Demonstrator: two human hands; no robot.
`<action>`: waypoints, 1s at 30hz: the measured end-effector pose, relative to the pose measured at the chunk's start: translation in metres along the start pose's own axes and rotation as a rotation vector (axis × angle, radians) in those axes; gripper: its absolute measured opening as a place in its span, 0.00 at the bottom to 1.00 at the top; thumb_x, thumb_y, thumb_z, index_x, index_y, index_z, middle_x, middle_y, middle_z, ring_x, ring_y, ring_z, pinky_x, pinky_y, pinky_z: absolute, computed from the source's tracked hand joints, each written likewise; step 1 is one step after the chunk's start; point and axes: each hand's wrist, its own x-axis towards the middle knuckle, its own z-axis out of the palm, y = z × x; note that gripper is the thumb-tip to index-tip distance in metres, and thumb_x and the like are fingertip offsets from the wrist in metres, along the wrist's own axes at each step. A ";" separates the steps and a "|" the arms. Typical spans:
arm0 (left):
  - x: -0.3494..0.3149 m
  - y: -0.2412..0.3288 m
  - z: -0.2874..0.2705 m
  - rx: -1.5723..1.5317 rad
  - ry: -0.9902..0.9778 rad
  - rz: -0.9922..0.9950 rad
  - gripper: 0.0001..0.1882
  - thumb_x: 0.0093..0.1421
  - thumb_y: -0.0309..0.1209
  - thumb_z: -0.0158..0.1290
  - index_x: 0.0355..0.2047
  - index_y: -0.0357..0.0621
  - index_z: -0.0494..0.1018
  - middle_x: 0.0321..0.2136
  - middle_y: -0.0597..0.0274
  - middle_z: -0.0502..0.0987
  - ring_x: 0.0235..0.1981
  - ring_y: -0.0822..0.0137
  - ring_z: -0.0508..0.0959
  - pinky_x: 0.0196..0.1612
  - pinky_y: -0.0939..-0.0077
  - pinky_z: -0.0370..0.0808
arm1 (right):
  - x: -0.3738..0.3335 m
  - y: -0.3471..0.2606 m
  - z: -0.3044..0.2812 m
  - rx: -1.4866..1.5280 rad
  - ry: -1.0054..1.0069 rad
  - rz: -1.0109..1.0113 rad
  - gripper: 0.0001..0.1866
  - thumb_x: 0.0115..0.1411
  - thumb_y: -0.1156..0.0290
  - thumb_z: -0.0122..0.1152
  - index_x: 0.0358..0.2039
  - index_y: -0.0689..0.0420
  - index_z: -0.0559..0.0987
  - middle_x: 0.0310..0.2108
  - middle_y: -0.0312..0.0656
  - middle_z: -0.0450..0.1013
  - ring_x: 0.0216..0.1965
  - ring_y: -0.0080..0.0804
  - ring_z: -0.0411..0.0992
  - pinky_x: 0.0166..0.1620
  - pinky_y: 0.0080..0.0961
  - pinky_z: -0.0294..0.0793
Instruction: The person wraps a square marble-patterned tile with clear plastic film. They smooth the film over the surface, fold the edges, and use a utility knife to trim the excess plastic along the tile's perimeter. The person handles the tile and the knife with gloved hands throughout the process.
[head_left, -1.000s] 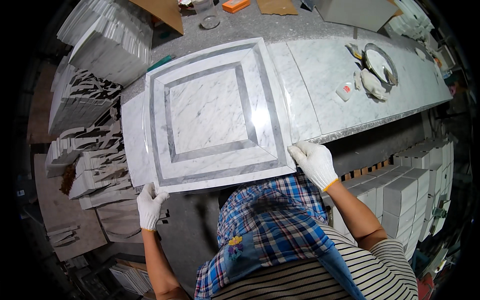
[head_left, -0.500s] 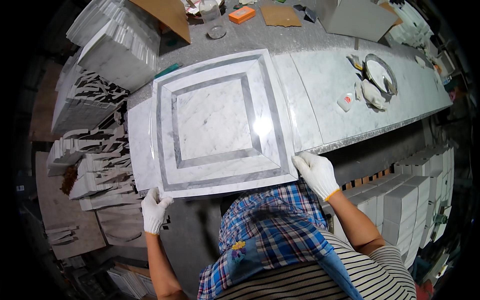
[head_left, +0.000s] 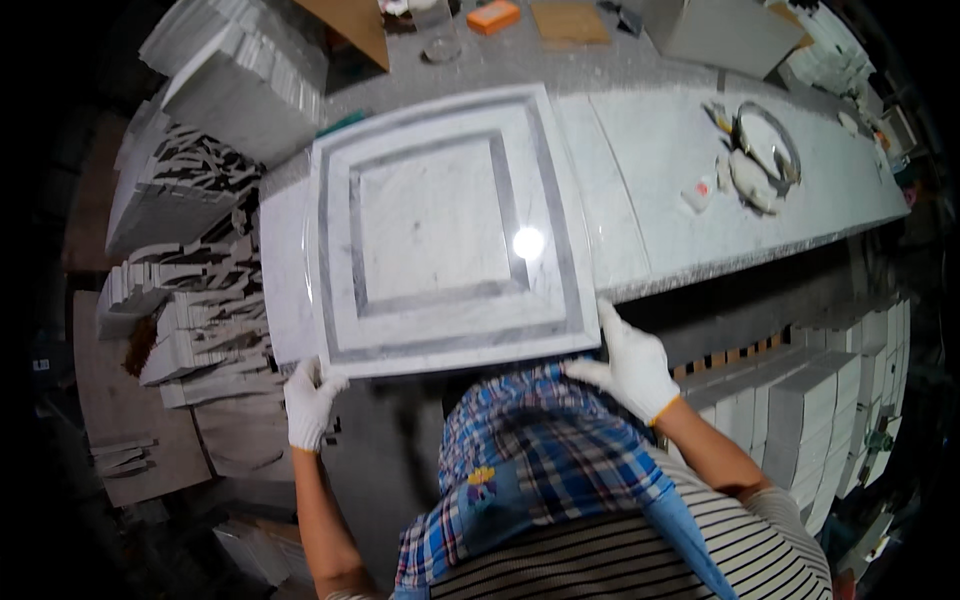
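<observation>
A square marble panel (head_left: 435, 230), white with grey bands forming nested frames, lies on the bench in front of me. A glossy strip edges its left and right sides, and a bright light reflects near its right band. My left hand (head_left: 312, 405), in a white knit glove, is at the near left corner, thumb and fingers apart. My right hand (head_left: 635, 370), gloved alike, spreads around the near right corner, fingers along the right side and thumb below the near edge. The fingertips under the corners are partly hidden.
White marble slabs (head_left: 690, 170) continue rightward, bearing a round bowl (head_left: 765, 150) and a small white container (head_left: 697, 193). Stacked tiles (head_left: 240, 90) stand at left. A clear jar (head_left: 440, 45) and an orange box (head_left: 493, 16) sit behind. White blocks (head_left: 790, 400) are stacked lower right.
My right hand has opened from a closed grip at the corner, its thumb now spread leftward. The whole view has shifted slightly and blurred; the panel stays in place on the bench.
</observation>
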 end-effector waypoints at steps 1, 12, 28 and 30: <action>0.002 0.004 0.001 0.032 0.004 0.020 0.19 0.52 0.28 0.64 0.43 0.30 0.77 0.28 0.58 0.82 0.30 0.73 0.77 0.37 0.75 0.75 | 0.000 0.002 0.004 -0.004 0.064 -0.040 0.56 0.50 0.42 0.75 0.69 0.66 0.62 0.44 0.58 0.79 0.41 0.53 0.80 0.43 0.38 0.81; 0.004 0.004 -0.005 0.077 -0.038 -0.015 0.17 0.51 0.31 0.68 0.35 0.32 0.76 0.20 0.65 0.73 0.23 0.75 0.68 0.28 0.75 0.68 | 0.003 0.017 0.024 -0.109 0.232 -0.128 0.49 0.54 0.43 0.71 0.65 0.66 0.66 0.25 0.49 0.77 0.25 0.46 0.78 0.28 0.36 0.76; 0.004 0.003 0.001 0.020 0.053 0.052 0.21 0.53 0.27 0.67 0.45 0.27 0.76 0.29 0.60 0.81 0.29 0.75 0.76 0.35 0.75 0.76 | 0.006 0.010 0.004 -0.052 0.069 -0.030 0.44 0.58 0.42 0.65 0.65 0.59 0.67 0.27 0.49 0.78 0.30 0.48 0.79 0.34 0.41 0.79; 0.001 0.012 -0.006 0.029 -0.045 -0.028 0.22 0.53 0.26 0.65 0.46 0.25 0.76 0.30 0.59 0.81 0.29 0.75 0.77 0.33 0.77 0.76 | 0.010 0.013 -0.013 0.019 0.065 -0.027 0.34 0.60 0.45 0.65 0.58 0.56 0.76 0.31 0.48 0.81 0.33 0.48 0.81 0.38 0.40 0.79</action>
